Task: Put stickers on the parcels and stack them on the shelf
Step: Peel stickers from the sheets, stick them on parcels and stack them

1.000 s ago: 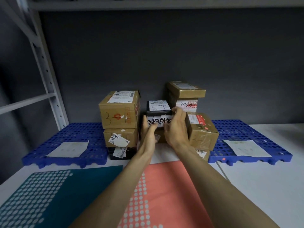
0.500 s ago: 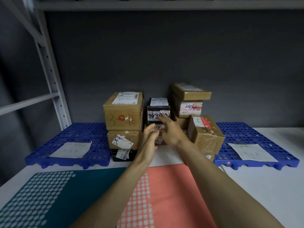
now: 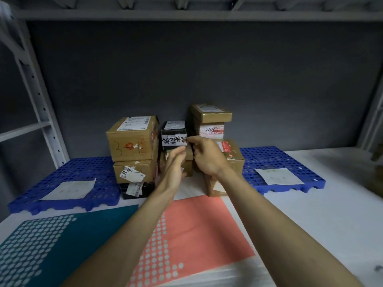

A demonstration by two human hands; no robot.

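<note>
A small black parcel (image 3: pixel 173 129) stands in the middle of the pile on the shelf, on top of a brown box. A white sticker (image 3: pixel 172 140) with black handwriting runs across its front. My right hand (image 3: pixel 208 157) pinches the sticker's right edge between thumb and forefinger. My left hand (image 3: pixel 175 164) is held upright just below the sticker, fingers straight, with the tips at its lower edge. Brown parcels flank the black one: a left stack (image 3: pixel 132 141) and a right stack (image 3: pixel 211 114).
Two blue perforated pallets lie on the shelf, one on the left (image 3: pixel 41 195) and one on the right (image 3: pixel 267 156), each with a white sheet on it. A teal mat (image 3: pixel 51 245) and a coral mat (image 3: pixel 199 230) lie in front. A tilted brown box (image 3: pixel 233 160) leans behind my right wrist.
Both hands have risen from the lower front of the middle stack. The right hand's fingertips now sit at the sticker's right edge, and the left hand's fingers point up under it.
</note>
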